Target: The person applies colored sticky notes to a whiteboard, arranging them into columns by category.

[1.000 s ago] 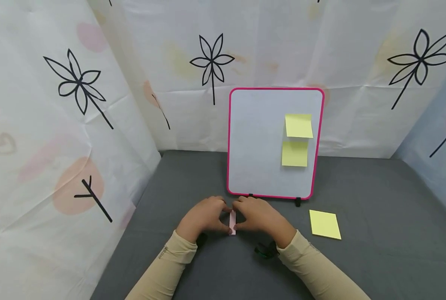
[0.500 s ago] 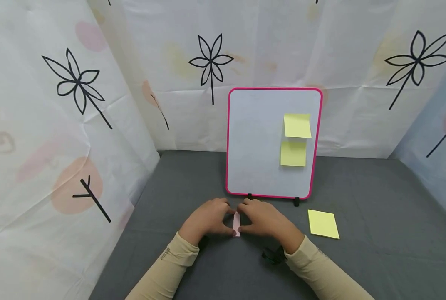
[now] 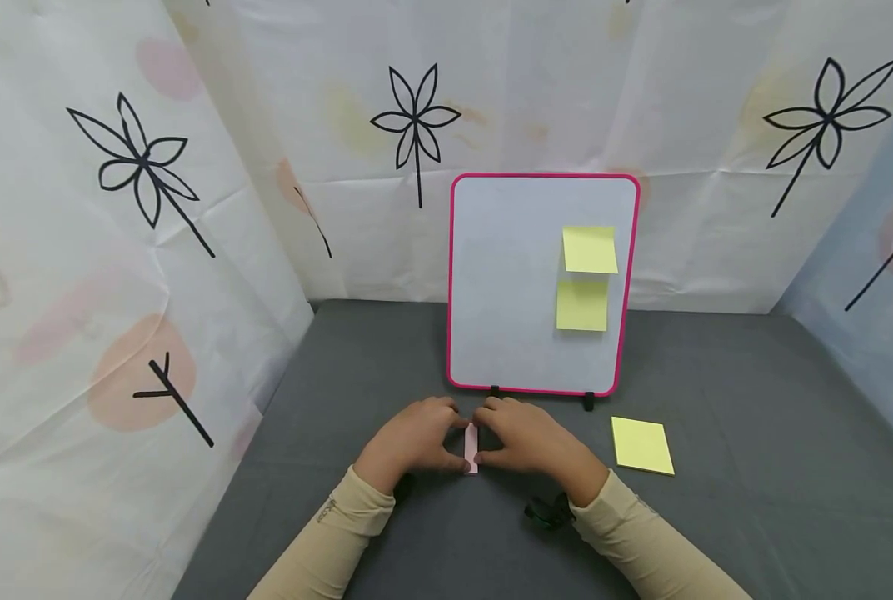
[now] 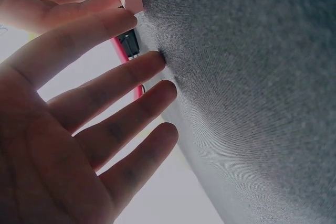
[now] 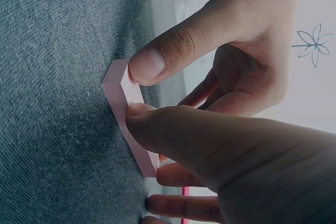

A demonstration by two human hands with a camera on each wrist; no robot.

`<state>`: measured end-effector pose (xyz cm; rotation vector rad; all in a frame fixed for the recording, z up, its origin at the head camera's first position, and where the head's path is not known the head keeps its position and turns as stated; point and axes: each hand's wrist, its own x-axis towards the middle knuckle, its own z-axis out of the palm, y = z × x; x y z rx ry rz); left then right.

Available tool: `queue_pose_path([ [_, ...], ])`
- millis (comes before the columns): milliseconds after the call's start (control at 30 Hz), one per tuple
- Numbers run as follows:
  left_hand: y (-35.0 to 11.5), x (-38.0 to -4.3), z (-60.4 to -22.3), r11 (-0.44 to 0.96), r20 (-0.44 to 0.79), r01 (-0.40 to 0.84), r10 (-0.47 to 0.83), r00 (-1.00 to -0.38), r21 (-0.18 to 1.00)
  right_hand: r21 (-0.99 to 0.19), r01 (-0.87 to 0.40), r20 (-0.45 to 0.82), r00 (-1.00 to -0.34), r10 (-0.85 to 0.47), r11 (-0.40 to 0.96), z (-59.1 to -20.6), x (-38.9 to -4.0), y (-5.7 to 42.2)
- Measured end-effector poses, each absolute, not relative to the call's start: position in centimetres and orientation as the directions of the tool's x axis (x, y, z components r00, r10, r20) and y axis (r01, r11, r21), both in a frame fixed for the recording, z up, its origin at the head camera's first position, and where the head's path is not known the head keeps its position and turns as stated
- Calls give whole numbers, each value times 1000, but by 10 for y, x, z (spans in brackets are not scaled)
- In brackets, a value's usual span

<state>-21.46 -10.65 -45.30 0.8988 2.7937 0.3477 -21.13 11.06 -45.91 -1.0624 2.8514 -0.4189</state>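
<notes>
Head view: holding a pink block point(image 3: 471, 448) at lower centre of the frame, on the gray counter point(image 3: 724, 375), between the left-hand grip point(image 3: 411, 442) and the right-hand grip point(image 3: 532, 443), both narrowed to thumb and forefinger along its long sides. Seen just above, standing: a pink-framed whiteboard point(image 3: 510, 292), bearing in its right half a yellow note point(image 3: 591, 250) above a second yellow note point(image 3: 581, 306). Lying at lower right of centre: a yellow pad point(image 3: 642, 446).

Left wrist view: reaching to the block's corner at upper left with the forefinger; spreading the other fingers point(image 4: 128, 116) straight across the left half.

Right wrist view: pressing both thumbs to the block, left of centre.
</notes>
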Motion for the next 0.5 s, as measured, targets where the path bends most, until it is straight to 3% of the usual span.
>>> queue_pose_path([
  [500,-107,-217,-452,786,-118,541,593,-797,299,-288,-616,11,-768,-641,733,-461,-215,110],
])
